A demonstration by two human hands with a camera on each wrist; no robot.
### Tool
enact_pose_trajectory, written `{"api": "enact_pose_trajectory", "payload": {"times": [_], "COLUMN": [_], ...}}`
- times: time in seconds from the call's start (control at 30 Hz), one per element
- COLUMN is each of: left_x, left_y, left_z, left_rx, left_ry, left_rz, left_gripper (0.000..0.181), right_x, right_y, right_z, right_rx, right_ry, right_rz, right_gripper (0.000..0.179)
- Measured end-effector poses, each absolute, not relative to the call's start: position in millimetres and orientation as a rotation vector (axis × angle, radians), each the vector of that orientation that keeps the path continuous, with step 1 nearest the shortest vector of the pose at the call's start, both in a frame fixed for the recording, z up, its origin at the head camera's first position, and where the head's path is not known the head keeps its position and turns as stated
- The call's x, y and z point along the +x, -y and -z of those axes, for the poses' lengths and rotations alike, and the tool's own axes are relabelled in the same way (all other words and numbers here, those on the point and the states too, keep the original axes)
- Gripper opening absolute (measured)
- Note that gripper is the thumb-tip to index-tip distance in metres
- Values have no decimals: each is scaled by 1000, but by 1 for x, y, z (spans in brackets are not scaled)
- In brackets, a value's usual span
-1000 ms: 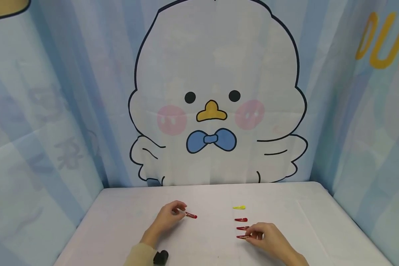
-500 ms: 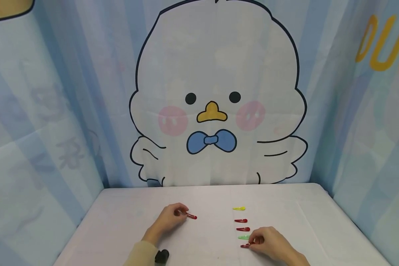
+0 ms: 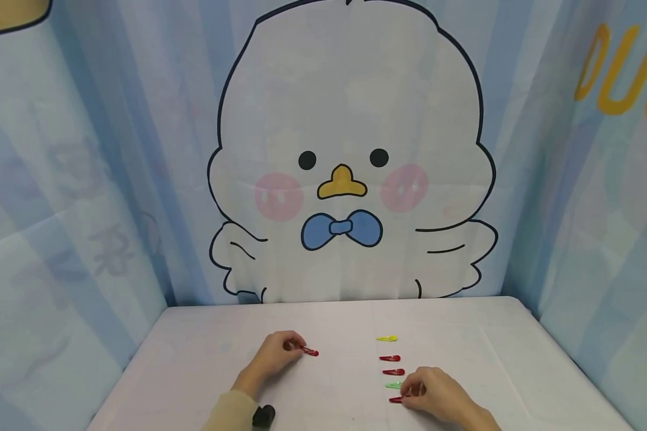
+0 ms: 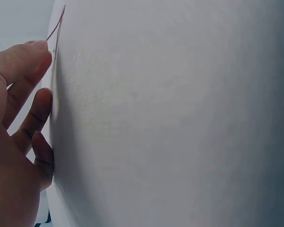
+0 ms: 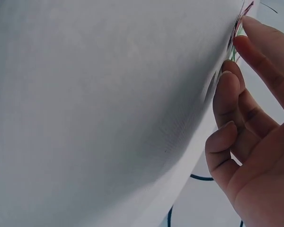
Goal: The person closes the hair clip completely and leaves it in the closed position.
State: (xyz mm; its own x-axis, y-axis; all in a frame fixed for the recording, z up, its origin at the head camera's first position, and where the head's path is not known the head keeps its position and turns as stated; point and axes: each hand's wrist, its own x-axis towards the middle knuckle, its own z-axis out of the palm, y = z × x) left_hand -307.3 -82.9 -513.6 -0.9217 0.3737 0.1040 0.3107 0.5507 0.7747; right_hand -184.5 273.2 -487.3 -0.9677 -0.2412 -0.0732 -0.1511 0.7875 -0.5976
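On the left of the table, my left hand [image 3: 277, 354] pinches one end of a red snap hair clip [image 3: 311, 352] between thumb and fingertips. That clip shows as a thin dark-red line [image 4: 57, 23] in the left wrist view. My right hand [image 3: 441, 392] pinches another red hair clip [image 3: 395, 400], the nearest of a column. Just beyond it lies a green hair clip [image 3: 393, 385], partly covered by the right fingers. Farther up the column come a red clip [image 3: 393, 372], a second red clip [image 3: 390, 358] and a yellow clip [image 3: 387, 339].
The white-covered table [image 3: 194, 341] ends at a back curtain [image 3: 345, 269] printed with a cartoon duck. Patterned curtains also hang at both sides. A black object [image 3: 264, 416] sits at the left wrist, by the beige sleeve [image 3: 232, 413].
My right hand has moved a red clip slightly toward me, and the green clip has come into view behind it. The left fingers have closed farther over the end of their red clip.
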Motion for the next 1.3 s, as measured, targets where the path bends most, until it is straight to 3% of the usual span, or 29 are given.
{"api": "enact_pose_trajectory", "payload": {"times": [0.73,1.3], "left_x": [-296,-285], "left_y": [92,93], "left_z": [505,489], "left_rx": [526,521], "left_ry": [-2680,-2593], "left_rz": [-1372,-1515], "left_gripper": [4,6], "right_x": [-190,-192], "right_y": [-272,-262], "right_z": [473,457], "right_rx": [-377,-410], "right_ry": [-2836,-2892], "right_rz": [1014,1080], "right_gripper": [6,13]}}
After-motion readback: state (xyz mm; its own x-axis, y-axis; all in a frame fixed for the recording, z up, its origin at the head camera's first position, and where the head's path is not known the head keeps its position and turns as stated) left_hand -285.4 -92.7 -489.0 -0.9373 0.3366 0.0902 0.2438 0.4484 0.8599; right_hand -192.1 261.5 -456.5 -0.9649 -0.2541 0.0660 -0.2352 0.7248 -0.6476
